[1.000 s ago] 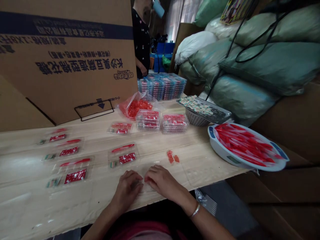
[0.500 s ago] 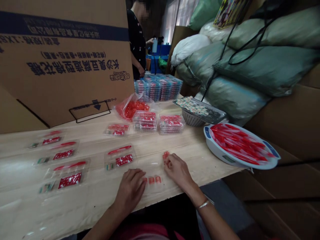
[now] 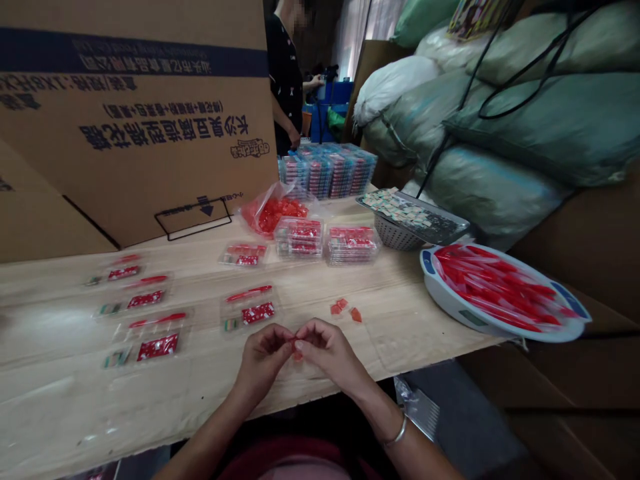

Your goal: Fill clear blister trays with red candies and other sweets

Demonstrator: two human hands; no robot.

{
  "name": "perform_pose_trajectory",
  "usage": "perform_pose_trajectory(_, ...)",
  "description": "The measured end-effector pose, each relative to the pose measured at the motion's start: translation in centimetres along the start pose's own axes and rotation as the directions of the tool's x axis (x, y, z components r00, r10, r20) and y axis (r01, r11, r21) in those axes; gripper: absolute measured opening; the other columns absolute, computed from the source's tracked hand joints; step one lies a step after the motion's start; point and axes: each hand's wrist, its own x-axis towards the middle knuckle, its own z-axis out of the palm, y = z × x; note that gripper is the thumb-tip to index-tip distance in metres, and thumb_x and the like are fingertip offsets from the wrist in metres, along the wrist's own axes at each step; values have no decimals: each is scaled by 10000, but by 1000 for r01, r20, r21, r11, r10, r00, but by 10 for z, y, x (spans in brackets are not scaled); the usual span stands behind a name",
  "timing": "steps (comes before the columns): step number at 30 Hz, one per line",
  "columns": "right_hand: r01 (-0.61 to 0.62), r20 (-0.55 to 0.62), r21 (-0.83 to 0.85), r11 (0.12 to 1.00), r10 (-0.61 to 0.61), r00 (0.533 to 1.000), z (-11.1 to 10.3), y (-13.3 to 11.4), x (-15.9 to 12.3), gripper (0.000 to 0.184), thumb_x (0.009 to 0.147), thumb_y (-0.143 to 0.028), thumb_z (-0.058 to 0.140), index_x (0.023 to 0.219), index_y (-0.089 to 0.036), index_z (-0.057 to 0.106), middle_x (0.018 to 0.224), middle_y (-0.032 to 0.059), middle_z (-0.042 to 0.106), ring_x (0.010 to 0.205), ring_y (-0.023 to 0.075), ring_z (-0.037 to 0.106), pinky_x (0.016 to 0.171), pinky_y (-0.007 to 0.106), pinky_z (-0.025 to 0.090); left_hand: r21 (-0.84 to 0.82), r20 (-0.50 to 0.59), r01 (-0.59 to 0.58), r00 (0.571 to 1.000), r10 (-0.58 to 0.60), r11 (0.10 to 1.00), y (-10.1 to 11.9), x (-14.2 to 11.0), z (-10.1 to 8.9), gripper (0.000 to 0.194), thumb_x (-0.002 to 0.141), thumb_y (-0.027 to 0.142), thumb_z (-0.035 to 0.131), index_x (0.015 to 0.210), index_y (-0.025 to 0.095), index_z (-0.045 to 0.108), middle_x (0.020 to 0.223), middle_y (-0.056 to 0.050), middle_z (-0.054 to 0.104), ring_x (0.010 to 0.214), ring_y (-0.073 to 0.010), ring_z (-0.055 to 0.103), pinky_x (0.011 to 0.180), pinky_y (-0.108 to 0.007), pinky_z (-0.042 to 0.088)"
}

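Observation:
My left hand [image 3: 264, 357] and my right hand [image 3: 327, 352] meet near the table's front edge, fingertips pinched together on a small translucent red piece [image 3: 297, 355]. The fingers cover most of it, so its exact shape cannot be made out. Several similar loose red pieces [image 3: 355, 314] lie just beyond my right hand. Up and left of my left hand sits a clear tray [image 3: 250, 307] holding a red stick-like item, a red patterned packet and a small greenish piece.
More filled trays [image 3: 157, 347] lie at left, with tray stacks [image 3: 353, 247] and a bag of red pieces [image 3: 277, 212] behind. At right stand a white tub [image 3: 450, 310] of red packets and a basket [image 3: 400, 233] under a metal tray. A large carton [image 3: 165, 173] blocks the back left. A person [image 3: 286, 73] stands behind.
My right hand has moved left from the loose red pieces to join my left hand. The red pieces that lay in a row between the hands are now mostly hidden. The view has shifted slightly.

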Motion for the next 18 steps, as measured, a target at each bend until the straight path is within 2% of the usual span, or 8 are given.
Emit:
perform_pose_trajectory(2,53,19,-119,991,-51,999,6,1,1,118,766,-262,648,771,-175,568,702,-19,575,633,113,544,572,216,429,218,3,-133,991,135,967,-2,-4,-10,81,698,257,671,702,178,660,644,0,645,607,-135,577,585,-240,463)
perform_pose_trajectory(4,193,102,-346,918,-167,981,11,4,2,43,781,-146,615,759,-169,587,762,-2,583,698,120,558,611,216,440,404,45,-216,975,216,889,-7,-9,-21,71,725,227,632,771,194,676,733,-18,668,706,-163,606,650,-266,481)
perform_pose_trajectory(6,370,274,-565,738,-256,927,14,9,2,112,818,-76,569,761,-167,605,833,21,598,779,135,568,682,230,454,493,109,-237,971,211,837,-13,-13,-32,110,748,201,585,813,203,674,792,-31,679,766,-181,628,694,-288,499)
perform_pose_trajectory(8,491,430,-669,558,-249,868,15,14,3,151,863,-73,535,776,-167,614,877,38,619,836,152,572,739,246,462,524,165,-233,971,170,819,-20,-15,-39,133,762,185,548,822,202,666,811,-42,682,777,-188,641,701,-298,515)
perform_pose_trajectory(9,511,461,-694,508,-232,856,14,17,3,154,878,-83,527,786,-168,616,888,42,628,851,157,575,753,250,463,534,189,-232,970,153,813,-23,-16,-42,135,766,182,542,824,201,663,819,-47,683,782,-190,644,704,-300,522)
perform_pose_trajectory(11,499,458,-703,507,-214,863,12,20,4,139,887,-92,525,823,-169,620,918,44,640,870,156,585,765,242,465,555,212,-244,966,149,795,-27,-17,-44,137,772,184,543,848,200,656,847,-56,684,807,-195,649,725,-309,531)
perform_pose_trajectory(15,416,382,-678,606,-194,904,11,24,5,153,871,-51,521,850,-171,615,888,27,656,824,132,605,750,215,461,624,259,-346,937,233,701,-30,-15,-41,179,795,213,561,956,200,637,917,-75,693,846,-208,649,735,-322,529)
perform_pose_trajectory(18,418,380,-736,532,-186,906,12,21,3,150,856,-51,531,834,-169,621,855,37,669,813,158,608,773,256,460,706,304,-427,903,303,565,-34,-13,-36,146,828,226,542,935,212,641,884,-66,708,814,-220,644,727,-349,510)
